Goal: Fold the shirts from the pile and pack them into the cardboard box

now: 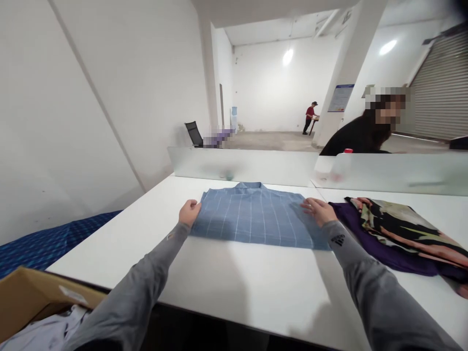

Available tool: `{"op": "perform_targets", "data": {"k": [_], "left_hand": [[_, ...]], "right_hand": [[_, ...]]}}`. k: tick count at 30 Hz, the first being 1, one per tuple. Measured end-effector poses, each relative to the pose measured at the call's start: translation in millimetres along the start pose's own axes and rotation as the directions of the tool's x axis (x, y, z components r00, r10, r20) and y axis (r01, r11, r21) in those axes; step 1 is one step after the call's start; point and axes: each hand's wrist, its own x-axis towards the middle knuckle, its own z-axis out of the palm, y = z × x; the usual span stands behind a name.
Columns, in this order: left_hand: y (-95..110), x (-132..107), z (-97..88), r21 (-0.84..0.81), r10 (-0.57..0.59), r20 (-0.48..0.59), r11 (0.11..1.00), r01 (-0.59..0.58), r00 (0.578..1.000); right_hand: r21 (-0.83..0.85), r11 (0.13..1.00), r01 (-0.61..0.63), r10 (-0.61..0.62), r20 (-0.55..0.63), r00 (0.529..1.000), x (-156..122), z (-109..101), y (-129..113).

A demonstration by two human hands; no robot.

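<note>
Folded blue shirt (pixel 252 214) flat on the counter (pixel 237 273), between the hands: left hand (pixel 189 212) curled shut on its left edge, right hand (pixel 319 210) pressed open on its right edge. On the right sleeve (pixel 356 263), a three-bar logo (pixel 338 239) with no lettering legible.

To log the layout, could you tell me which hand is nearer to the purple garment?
Right. The right hand lies on the blue shirt's right edge, next to the purple garment; the left hand is curled at the shirt's left edge, farther away.
</note>
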Motion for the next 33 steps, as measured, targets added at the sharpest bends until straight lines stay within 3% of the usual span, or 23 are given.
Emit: {"op": "perform_targets", "data": {"k": [2,3,4,6,7,8,10,13,16,19,22,25,27,29,31,33], "left_hand": [[-10.9,-32.6,-9.1,0.077,0.135,0.135,0.986,-0.146,0.982],[-14.7,-48.4,-13.0,0.143,0.230,0.260,0.951,-0.273,0.938],[-17.5,-62.3,-15.6,0.232,0.323,0.411,0.867,-0.440,0.853],[-19.8,-79.9,-15.1,0.385,0.372,0.641,0.601,-0.701,0.671],[-19.4,-82.7,-11.7,0.457,0.351,0.689,0.469,-0.756,0.634],[-18.0,-81.8,-6.6,0.528,0.325,0.692,0.381,-0.759,0.645],[-13.6,-72.9,6.4,0.639,0.261,0.663,0.290,-0.712,0.702],[-9.2,-63.8,19.8,0.695,0.167,0.652,0.258,-0.671,0.739],[-16.0,-87.8,11.6,0.690,0.140,0.665,0.259,-0.676,0.733],[-31.0,-141.0,-17.3,0.649,0.159,0.705,0.247,-0.719,0.691],[-34.5,-186.3,-55.8,0.608,0.165,0.732,0.280,-0.743,0.662],[-16.0,-193.1,-90.0,0.595,0.032,0.754,0.388,-0.704,0.656],[1.0,-176.6,-102.4,0.663,-0.086,0.707,0.425,-0.616,0.702],[12.3,-150.8,-101.7,0.755,-0.113,0.580,0.446,-0.481,0.807],[13.0,-122.9,-88.2,0.786,-0.066,0.429,0.519,-0.336,0.901],[4.2,-96.6,-66.2,0.765,-0.056,0.324,0.603,-0.227,0.944]], "right_hand": [[-0.198,0.973,0.118,-0.099,0.105,0.990,-28.3,-16.4,15.4],[-0.326,0.920,0.217,-0.151,0.217,0.964,-43.7,-24.1,21.8],[-0.443,0.832,0.334,-0.185,0.346,0.920,-58.5,-30.1,27.2],[-0.593,0.598,0.538,-0.191,0.547,0.815,-82.0,-34.6,35.1],[-0.640,0.477,0.603,-0.182,0.599,0.780,-89.0,-33.1,37.4],[-0.680,0.366,0.636,-0.168,0.623,0.764,-92.3,-29.7,38.7],[-0.738,0.207,0.642,-0.135,0.629,0.766,-89.7,-21.0,39.0],[-0.744,0.137,0.654,-0.074,0.651,0.755,-81.7,-16.5,36.4],[-0.695,0.168,0.699,-0.071,0.699,0.712,-104.2,-31.8,38.1],[-0.634,0.231,0.738,-0.132,0.731,0.669,-165.7,-59.7,48.7],[-0.644,0.288,0.709,-0.188,0.688,0.701,-228.7,-90.1,56.3],[-0.613,0.417,0.671,-0.093,0.706,0.702,-249.6,-116.7,44.7],[-0.584,0.518,0.625,0.027,0.741,0.670,-236.1,-123.5,25.2],[-0.603,0.571,0.557,0.093,0.722,0.686,-209.0,-112.9,1.5],[-0.639,0.567,0.520,0.019,0.641,0.767,-176.8,-81.6,-19.4],[-0.625,0.543,0.560,-0.104,0.612,0.784,-145.0,-33.8,-31.0]]}}
